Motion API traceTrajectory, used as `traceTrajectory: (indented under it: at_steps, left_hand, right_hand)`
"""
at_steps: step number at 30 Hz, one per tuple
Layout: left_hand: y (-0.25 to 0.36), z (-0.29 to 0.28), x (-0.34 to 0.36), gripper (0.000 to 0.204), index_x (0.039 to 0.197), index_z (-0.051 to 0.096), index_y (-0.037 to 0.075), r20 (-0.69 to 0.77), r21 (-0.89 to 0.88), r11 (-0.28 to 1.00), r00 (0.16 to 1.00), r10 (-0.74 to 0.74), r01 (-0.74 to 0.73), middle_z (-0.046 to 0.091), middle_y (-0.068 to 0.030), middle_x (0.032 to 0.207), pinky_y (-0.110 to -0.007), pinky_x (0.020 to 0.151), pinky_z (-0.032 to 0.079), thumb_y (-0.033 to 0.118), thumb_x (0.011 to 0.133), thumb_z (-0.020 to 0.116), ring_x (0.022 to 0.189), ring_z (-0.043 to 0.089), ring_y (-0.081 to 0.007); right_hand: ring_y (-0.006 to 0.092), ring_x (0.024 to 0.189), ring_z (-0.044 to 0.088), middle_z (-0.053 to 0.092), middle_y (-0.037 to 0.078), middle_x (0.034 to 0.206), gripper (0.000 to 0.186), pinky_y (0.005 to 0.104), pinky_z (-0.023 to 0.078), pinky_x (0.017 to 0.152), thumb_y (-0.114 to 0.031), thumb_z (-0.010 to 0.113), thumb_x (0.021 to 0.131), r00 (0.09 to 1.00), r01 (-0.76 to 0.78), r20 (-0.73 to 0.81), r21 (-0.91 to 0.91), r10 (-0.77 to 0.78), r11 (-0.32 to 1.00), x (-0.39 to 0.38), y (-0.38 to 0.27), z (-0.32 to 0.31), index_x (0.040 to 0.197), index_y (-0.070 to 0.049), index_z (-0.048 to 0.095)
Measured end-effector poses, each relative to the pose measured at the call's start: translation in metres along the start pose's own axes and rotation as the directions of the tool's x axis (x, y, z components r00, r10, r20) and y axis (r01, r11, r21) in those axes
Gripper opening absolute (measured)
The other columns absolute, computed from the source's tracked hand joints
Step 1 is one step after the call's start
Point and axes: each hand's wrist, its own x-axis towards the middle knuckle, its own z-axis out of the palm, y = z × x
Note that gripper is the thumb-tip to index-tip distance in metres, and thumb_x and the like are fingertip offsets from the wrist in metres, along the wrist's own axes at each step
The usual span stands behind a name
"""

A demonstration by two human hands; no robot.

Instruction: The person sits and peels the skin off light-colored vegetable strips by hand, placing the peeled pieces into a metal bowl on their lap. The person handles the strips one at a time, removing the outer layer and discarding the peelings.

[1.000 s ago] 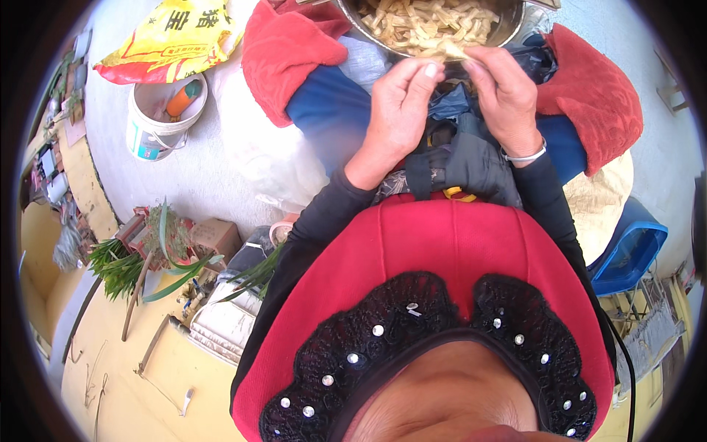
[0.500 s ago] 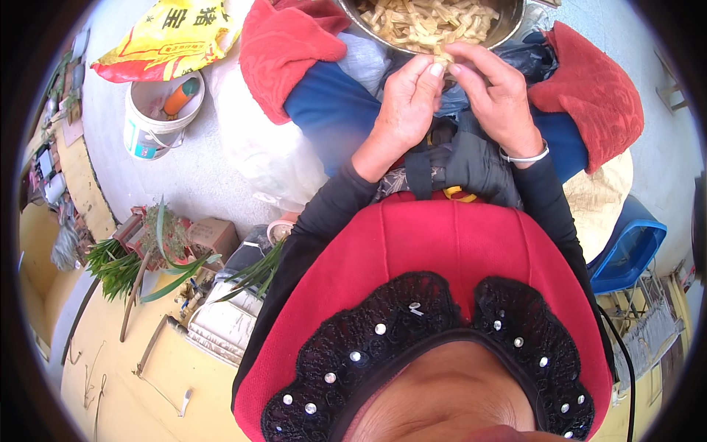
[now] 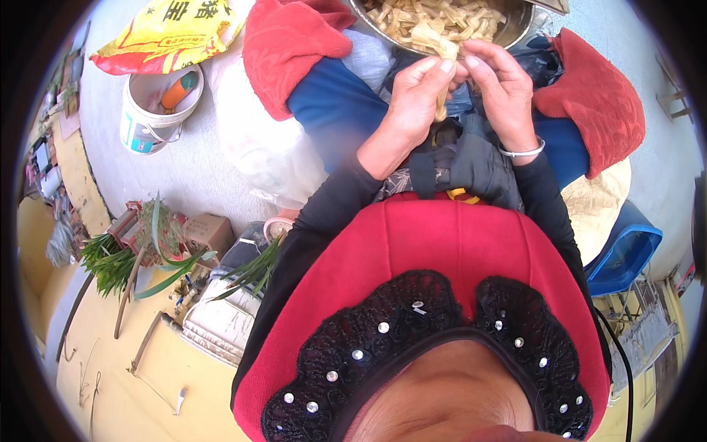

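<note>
A pale yellowish, limp strip [image 3: 440, 44] is pinched between both my hands, just this side of the metal pan. One end of it fans out over the pan's edge, and a narrow tail hangs below my fingers. My left hand [image 3: 414, 102] grips it with thumb and fingers. My right hand [image 3: 507, 94], a bangle on its wrist, has its thumb and fingertips closed at the strip's right side. Many similar pale strips [image 3: 475, 20] are heaped in the round metal pan [image 3: 521, 31]. What exactly the strips are, I cannot tell.
Red cloths [image 3: 294, 51] cover my knees. To the left are a white bucket [image 3: 140, 129] holding an orange-and-green object, a yellow-and-red sack [image 3: 169, 37] and a translucent plastic bag [image 3: 269, 158]. Green plants [image 3: 110, 258] and a blue plastic container [image 3: 626, 250] lie farther back.
The strip between my hands now shows more of its length, spread at the top with a tail below. Both hands stay close together and have shifted slightly right.
</note>
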Motion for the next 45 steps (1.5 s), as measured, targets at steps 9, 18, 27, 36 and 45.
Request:
traceTrajectory:
  at_steps: [9,18,27,36,45]
  left_hand:
    - [-0.006,-0.010,0.007,0.030,0.116,0.062,0.001,-0.054,-0.040,0.998,0.997,0.048,-0.050,0.064,-0.0076,0.114,-0.032,0.089,0.046,0.024,0.100,0.052,0.102,0.060,-0.0160]
    - [0.038,-0.043,0.011,0.036,0.124,0.057,-0.001,0.134,0.532,0.834,0.987,0.092,-0.150,0.067,-0.0081,0.104,-0.025,0.079,0.046,0.025,0.098,0.055,0.092,0.059,-0.0106]
    - [0.029,-0.044,0.007,0.025,0.086,0.060,0.001,0.167,0.355,0.920,0.958,-0.235,0.164,0.051,0.0021,0.070,-0.024,0.058,0.038,0.023,0.097,0.059,0.062,0.043,-0.0062]
    - [0.058,-0.043,0.018,0.025,0.112,0.061,0.001,0.237,0.449,0.880,0.970,0.049,-0.154,0.064,-0.0034,0.102,-0.023,0.076,0.045,0.020,0.096,0.059,0.093,0.056,-0.0073]
    - [0.055,-0.019,0.035,0.015,0.102,0.062,0.004,0.277,0.443,0.886,0.961,0.011,-0.138,0.060,0.0011,0.082,-0.018,0.061,0.044,0.009,0.089,0.068,0.068,0.053,-0.0047]
  right_hand:
    - [0.0068,0.081,0.061,0.065,0.002,0.087,0.021,0.0203,0.049,0.070,-0.013,0.060,0.095,0.983,-0.086,0.159,-0.067,0.096,0.994,0.004,0.012,-0.002,0.109,0.001,0.063]
    - [0.0031,0.055,0.049,0.057,-0.003,0.072,0.017,0.0175,0.040,0.052,-0.017,0.059,0.096,0.904,-0.335,0.280,-0.003,0.322,0.942,0.008,-0.007,-0.023,0.103,-0.003,0.064]
    - [0.0036,0.070,0.052,0.061,-0.004,0.077,0.018,0.0199,0.042,0.062,-0.014,0.068,0.089,0.951,-0.036,0.290,-0.245,0.109,0.969,0.013,-0.009,-0.036,0.100,0.000,0.067]
    - [0.0047,0.070,0.052,0.059,-0.001,0.074,0.014,0.0220,0.044,0.063,-0.012,0.066,0.090,0.946,0.106,0.323,-0.367,0.020,0.924,0.019,-0.017,-0.046,0.094,0.001,0.067]
    - [0.0054,0.067,0.051,0.058,0.000,0.071,0.016,0.0229,0.043,0.060,-0.015,0.068,0.089,0.944,0.169,0.330,-0.405,-0.029,0.898,0.028,-0.035,-0.040,0.091,0.001,0.067]
